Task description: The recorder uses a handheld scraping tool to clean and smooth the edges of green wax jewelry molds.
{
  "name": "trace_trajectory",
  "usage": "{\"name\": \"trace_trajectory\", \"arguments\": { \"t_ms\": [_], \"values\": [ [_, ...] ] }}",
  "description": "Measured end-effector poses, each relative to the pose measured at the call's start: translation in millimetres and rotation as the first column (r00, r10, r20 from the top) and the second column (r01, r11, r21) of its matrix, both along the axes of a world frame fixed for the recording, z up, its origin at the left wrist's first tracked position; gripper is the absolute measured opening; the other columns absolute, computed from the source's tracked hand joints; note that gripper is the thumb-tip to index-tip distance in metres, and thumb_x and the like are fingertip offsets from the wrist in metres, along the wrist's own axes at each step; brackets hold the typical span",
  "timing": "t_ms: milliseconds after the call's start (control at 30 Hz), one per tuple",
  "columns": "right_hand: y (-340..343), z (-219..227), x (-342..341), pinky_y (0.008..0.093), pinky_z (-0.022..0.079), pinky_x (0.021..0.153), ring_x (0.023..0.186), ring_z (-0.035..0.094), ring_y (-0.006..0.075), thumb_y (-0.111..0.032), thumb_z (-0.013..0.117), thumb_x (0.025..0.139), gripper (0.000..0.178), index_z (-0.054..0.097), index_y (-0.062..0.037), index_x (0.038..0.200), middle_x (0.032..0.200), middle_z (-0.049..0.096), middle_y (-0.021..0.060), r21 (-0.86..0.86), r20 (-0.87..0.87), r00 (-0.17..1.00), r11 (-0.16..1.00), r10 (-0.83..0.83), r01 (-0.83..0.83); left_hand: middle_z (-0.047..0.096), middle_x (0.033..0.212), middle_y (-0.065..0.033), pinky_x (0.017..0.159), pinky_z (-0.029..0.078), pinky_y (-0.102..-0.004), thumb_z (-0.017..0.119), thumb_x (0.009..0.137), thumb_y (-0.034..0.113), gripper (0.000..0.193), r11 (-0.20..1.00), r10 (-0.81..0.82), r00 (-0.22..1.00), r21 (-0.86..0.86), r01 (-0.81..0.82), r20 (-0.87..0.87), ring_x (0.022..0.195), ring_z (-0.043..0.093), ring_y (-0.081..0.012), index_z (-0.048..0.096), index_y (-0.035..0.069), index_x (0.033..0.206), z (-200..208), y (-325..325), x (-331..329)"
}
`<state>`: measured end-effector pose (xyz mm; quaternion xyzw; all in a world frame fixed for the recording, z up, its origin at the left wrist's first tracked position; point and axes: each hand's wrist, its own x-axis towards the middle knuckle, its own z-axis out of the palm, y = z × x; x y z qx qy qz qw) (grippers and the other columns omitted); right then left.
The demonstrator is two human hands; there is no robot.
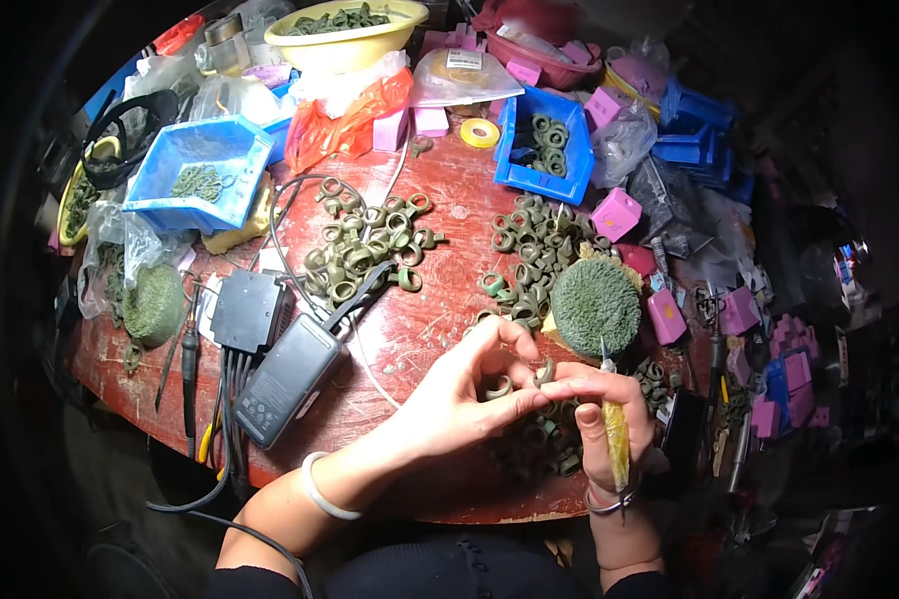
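Over the front of the table, my left hand (459, 389) pinches a small dark green ring (543, 373) at its thumb tip. Another green ring (497, 387) shows by its curled fingers; whether it is held or lies behind, I cannot tell. My right hand (609, 414) is wrapped around a thin pointed tool with a yellow-wrapped handle (617, 444), its metal tip upward. The right fingertips meet the left thumb beside the pinched ring. Just beyond the hands stands a round pad with a bumpy green top (596, 305). Loose rings lie under and around the hands, partly hidden.
Piles of green rings (370, 240) cover the red table (440, 290). A black power bank (290, 379) and cables lie at left. Blue bins (202, 170) (544, 145), a yellow basin (350, 35), tape (479, 133) and pink blocks (616, 215) stand around the far and right sides.
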<state>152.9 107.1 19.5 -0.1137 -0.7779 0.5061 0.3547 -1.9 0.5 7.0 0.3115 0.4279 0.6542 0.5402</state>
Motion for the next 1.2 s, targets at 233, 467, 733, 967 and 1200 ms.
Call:
{"name": "trace_trajectory", "arguments": {
  "t_ms": [233, 467, 733, 967, 1200],
  "values": [
    [19.1, -7.5, 8.8, 0.0318, 0.049, 0.066, 0.069, 0.057, 0.0193, -0.051, 0.046, 0.096, 0.051, 0.057, -0.0032, 0.111, 0.082, 0.064, 0.0093, 0.217, -0.215, 0.967, 0.958, -0.139, 0.186, 0.059, 0.084, 0.002, 0.071, 0.045, -0.0189, 0.07, 0.086, 0.004, 0.02, 0.992, 0.038, 0.999, -0.116, -0.041, -0.031, 0.077, 0.054, -0.0036, 0.063, 0.005, 0.104, 9.1, -4.2, -3.5],
    [13.1, -1.6, 2.6, 0.0308, 0.052, 0.064, 0.071, 0.064, 0.0213, -0.006, 0.076, 0.08, 0.024, 0.063, -0.0025, 0.1, 0.084, 0.066, 0.0093, 0.326, -0.072, 0.995, 0.942, -0.064, 0.084, 0.062, 0.083, 0.0008, 0.069, 0.048, -0.0212, 0.069, 0.085, 0.002, 0.02, 0.987, -0.059, 0.984, -0.14, 0.084, 0.169, 0.077, 0.058, -0.0052, 0.063, 0.001, 0.104, 2.2, -6.1, -5.0],
    [15.3, -5.4, 9.5, 0.0313, 0.052, 0.067, 0.073, 0.064, 0.022, -0.001, 0.076, 0.077, 0.024, 0.064, -0.0028, 0.098, 0.084, 0.066, 0.0081, 0.175, -0.117, 0.993, 0.985, 0.016, 0.005, 0.063, 0.088, 0.0013, 0.074, 0.047, -0.0219, 0.069, 0.084, 0.008, 0.027, 0.988, -0.074, 0.961, -0.112, 0.107, 0.267, 0.081, 0.057, -0.0045, 0.062, -0.001, 0.109, 1.8, -5.9, -3.7],
    [12.5, 5.0, 7.3, 0.0316, 0.053, 0.065, 0.073, 0.063, 0.0217, -0.001, 0.078, 0.073, 0.027, 0.066, -0.0037, 0.097, 0.082, 0.064, 0.0059, 0.216, -0.086, 0.994, 0.975, 0.063, -0.043, 0.063, 0.087, -0.0009, 0.073, 0.05, -0.0224, 0.069, 0.084, 0.001, 0.02, 0.986, -0.048, 0.978, -0.145, 0.078, 0.201, 0.08, 0.06, -0.0071, 0.064, 0.0, 0.104, 0.1, -6.5, -3.2],
    [13.7, 3.4, 6.3, 0.0313, 0.053, 0.064, 0.073, 0.064, 0.0213, -0.002, 0.079, 0.073, 0.028, 0.066, -0.0051, 0.098, 0.084, 0.064, 0.006, 0.31, -0.054, 0.996, 0.946, -0.078, 0.091, 0.063, 0.085, -0.0019, 0.073, 0.051, -0.023, 0.069, 0.084, 0.0, 0.021, 0.992, -0.04, 0.968, -0.105, 0.068, 0.249, 0.078, 0.06, -0.0075, 0.064, -0.001, 0.105, 3.1, -6.3, -2.8]
  ]
}}
